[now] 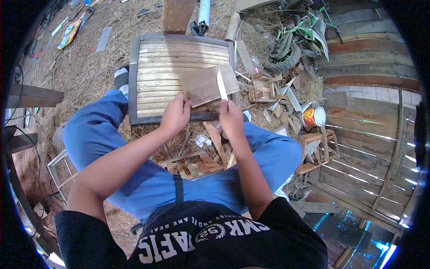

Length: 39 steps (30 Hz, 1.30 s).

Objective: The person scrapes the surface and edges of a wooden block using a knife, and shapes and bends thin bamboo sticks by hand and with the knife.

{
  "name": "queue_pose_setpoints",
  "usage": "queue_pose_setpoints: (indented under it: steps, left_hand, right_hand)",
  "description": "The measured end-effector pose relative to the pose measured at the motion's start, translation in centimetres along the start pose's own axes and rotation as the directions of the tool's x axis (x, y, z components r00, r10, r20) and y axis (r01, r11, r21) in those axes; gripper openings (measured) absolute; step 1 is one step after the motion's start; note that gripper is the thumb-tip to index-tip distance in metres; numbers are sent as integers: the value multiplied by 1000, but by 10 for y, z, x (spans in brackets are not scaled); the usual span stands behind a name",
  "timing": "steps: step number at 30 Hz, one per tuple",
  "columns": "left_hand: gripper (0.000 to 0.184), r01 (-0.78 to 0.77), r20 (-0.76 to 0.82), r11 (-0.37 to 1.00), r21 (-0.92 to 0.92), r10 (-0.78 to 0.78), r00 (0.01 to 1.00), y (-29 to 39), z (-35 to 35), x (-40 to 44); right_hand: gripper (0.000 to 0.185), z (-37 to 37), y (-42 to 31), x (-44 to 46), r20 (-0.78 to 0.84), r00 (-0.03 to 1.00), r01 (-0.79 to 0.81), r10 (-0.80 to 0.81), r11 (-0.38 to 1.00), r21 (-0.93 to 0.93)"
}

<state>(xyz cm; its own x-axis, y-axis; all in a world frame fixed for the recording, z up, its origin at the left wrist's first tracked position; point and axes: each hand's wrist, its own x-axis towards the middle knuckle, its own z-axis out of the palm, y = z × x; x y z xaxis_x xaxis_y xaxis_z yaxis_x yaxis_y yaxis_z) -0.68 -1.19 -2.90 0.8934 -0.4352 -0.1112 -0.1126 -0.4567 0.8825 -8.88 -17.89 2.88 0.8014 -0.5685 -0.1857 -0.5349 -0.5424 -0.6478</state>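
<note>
The right hand (pixel 231 120) grips 1 knife (pixel 221 85) by its handle, blade pointing away from the person; whether it touches the brown board (pixel 199 83) behind it I cannot tell. The left hand (pixel 176 114) pinches 1 slim brownish piece (pixel 184 89) at the board's left edge. Just beyond the 2 hands, the board lies on the slatted desk (pixel 156 67). Wood scraps (pixel 204 167) lie nearer the person; right of the hands stands 1 tin (pixel 310 117).
</note>
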Motion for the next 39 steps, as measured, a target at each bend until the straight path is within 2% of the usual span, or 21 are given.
queue_pose_setpoints:
  steps: [1, 4, 5, 8, 10, 12, 13, 14, 16, 20, 21, 22, 25, 28, 30, 32, 33, 34, 36, 37, 39]
  left_hand:
    - [17, -22, -6, 1000, 1, 22, 1000, -2, 0, 1]
    - [19, -20, -24, 1000, 19, 21, 999, -7, 6, 1]
    - [19, -20, -23, 1000, 19, 20, 1000, -8, 7, 1]
    - [19, -9, -22, 1000, -7, 9, 1000, -6, 5, 2]
    - [18, 3, -12, 1000, 8, -3, 1000, -4, 4, 2]
    - [18, 16, 2, 1000, 4, -16, 1000, -1, 3, 2]
    - [17, 27, 10, 1000, -1, -27, 1000, 0, 2, 2]
    - [17, 28, 9, 1000, 0, -28, 1000, 0, 2, 2]
    - [17, 39, 12, 999, -23, -39, 999, 0, 3, 2]
    - [17, 47, 23, 998, -31, -46, 999, 1, 4, 2]
    - [19, 34, 4, 999, -30, -34, 999, -3, 6, 3]
    - [21, 21, -14, 999, -24, -21, 1000, -7, 8, 3]
    - [22, -22, -29, 1000, 12, 22, 999, -14, 10, 7]
    - [22, 46, 15, 999, 10, -46, 999, -9, 9, 5]
    - [22, 38, 6, 999, -8, -37, 999, -10, 9, 5]
    - [22, 24, -2, 999, -26, -24, 1000, -13, 9, 6]
    - [23, 40, 15, 999, -13, -40, 999, -11, 7, 7]
    - [23, 59, 33, 998, 0, -59, 998, -11, 7, 7]
    - [24, 84, 34, 996, -27, -83, 996, -9, 7, 6]
    - [24, 104, 39, 993, -48, -102, 994, -9, 6, 7]
    - [25, 109, 54, 992, -57, -106, 993, -10, 4, 10]
  right_hand:
    - [38, 20, 52, 26, -49, 996, 70, -68, 997, 30]
    - [39, 16, 45, 28, -42, 999, 0, 2, 1000, 28]
    - [39, 24, 47, 23, -63, 994, 91, -89, 996, 21]
    - [38, 20, 10, 4, 2, 999, 46, -46, 999, -19]
    - [37, 22, 21, 13, -26, 993, 115, -118, 988, -101]
    - [37, 24, 27, 20, -61, 998, -33, 35, 999, 33]
    - [38, 31, 27, 14, -112, 988, 95, -110, 986, -136]
    - [38, 30, 28, 11, -111, 988, 96, -111, 986, -135]
    - [38, 14, -3, 3, 35, 999, -34, 34, 999, 5]
    - [38, 23, 13, 11, -22, 1000, 10, -11, 999, -51]
    - [39, 35, 13, 8, -87, 988, 114, -127, 983, -147]
    - [39, 35, 16, 9, -86, 988, 116, -129, 983, -144]
    - [40, 24, 22, 15, 8, 997, 82, -82, 994, -73]
    - [39, 35, 26, 13, -50, 999, 1, -3, 1000, -31]
    - [40, 50, 29, 5, -52, 996, 73, -74, 997, -20]
    - [39, 43, 23, 5, 78, 996, 51, -45, 996, -74]
    - [38, 38, 23, 8, -16, 999, 46, -45, 999, 17]
    - [38, 34, 11, 6, -15, 999, 46, -45, 999, 17]
    - [38, 22, -9, 4, -77, 981, -167, 176, 979, 116]
    - [38, 39, 7, 6, -117, 993, -16, 8, 998, -68]
    - [37, 44, 22, 3, -47, 999, 9, -13, 996, -84]
